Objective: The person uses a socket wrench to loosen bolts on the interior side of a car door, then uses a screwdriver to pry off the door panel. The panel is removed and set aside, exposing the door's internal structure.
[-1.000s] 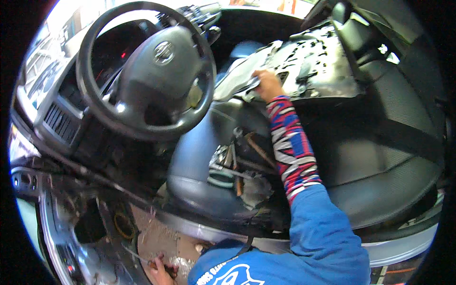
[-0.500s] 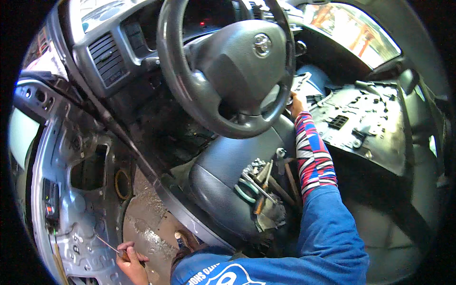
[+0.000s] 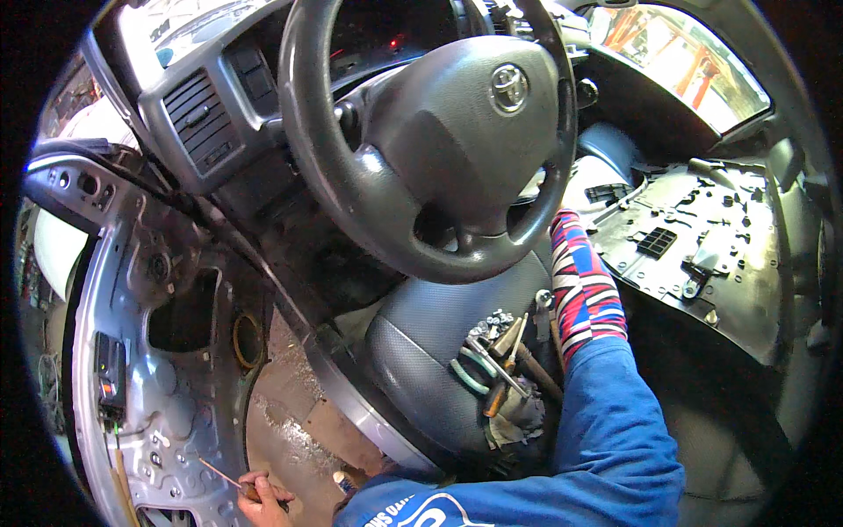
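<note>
At the lower left, my left hand (image 3: 265,506) is closed round the handle of a screwdriver (image 3: 221,472). The thin shaft points up and left towards the bare metal inside of the open door (image 3: 171,395). My right arm (image 3: 587,285), in a patterned sleeve, reaches forward across the seat. Its hand is hidden behind the lower right rim of the steering wheel (image 3: 443,263), so its fingers cannot be seen. Near that forearm, on the dark seat (image 3: 430,338), lies a pile of hand tools, with green-handled pliers (image 3: 468,376), a hammer (image 3: 537,369) and an orange-handled screwdriver (image 3: 496,400).
A removed trim panel (image 3: 650,272) lies on the passenger side, with a black grid piece (image 3: 656,242) and several small parts on it. Beside the wheel is an air vent (image 3: 200,114). The door sill (image 3: 386,430) runs between seat and ground.
My right hand has gone out of sight behind the steering wheel. The view has shifted, so the cabin appears slightly lower and further right. My left hand still holds the screwdriver.
</note>
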A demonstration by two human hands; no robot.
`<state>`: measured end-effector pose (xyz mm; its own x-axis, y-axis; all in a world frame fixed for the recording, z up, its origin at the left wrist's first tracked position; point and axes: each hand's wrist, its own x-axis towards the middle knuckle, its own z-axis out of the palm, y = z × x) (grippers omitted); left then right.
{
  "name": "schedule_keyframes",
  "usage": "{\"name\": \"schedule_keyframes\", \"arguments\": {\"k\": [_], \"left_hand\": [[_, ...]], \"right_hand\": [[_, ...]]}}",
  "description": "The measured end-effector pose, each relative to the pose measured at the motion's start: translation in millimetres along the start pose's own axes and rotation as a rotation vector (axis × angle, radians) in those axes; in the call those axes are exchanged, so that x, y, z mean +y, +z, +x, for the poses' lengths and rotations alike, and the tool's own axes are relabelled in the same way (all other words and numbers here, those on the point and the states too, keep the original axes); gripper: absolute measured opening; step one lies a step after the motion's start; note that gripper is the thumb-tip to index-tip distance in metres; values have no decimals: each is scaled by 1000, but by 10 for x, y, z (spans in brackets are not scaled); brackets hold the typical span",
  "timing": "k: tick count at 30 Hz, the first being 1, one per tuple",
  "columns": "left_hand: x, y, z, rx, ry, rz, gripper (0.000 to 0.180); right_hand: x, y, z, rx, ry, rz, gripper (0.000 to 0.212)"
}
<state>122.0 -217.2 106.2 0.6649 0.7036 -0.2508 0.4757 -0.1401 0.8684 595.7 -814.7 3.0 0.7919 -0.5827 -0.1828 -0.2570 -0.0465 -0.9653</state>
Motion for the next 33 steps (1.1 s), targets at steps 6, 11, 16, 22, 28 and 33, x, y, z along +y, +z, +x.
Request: {"name": "schedule_keyframes", "arguments": {"k": [6, 11, 16, 22, 28, 33], "left_hand": [[-30, -96, -4, 55, 8, 7, 35], [-251, -273, 102, 92, 103, -120, 28], [-258, -915, 132, 466, 250, -35, 15], [123, -1598, 108, 560, 401, -54, 10], [135, -1751, 336, 526, 402, -63, 20], [61, -1718, 359, 535, 405, -98, 27]], "right_hand": [[86, 134, -75, 10, -34, -85, 27], [278, 345, 5, 3, -146, -255, 30], [228, 642, -328, -34, -211, -302, 33], [-101, 969, -1969, 345, -361, -104, 37], [-94, 1768, -4822, 78, -604, -20, 44], [-319, 2214, -6606, -1137, -657, 62, 34]]}}
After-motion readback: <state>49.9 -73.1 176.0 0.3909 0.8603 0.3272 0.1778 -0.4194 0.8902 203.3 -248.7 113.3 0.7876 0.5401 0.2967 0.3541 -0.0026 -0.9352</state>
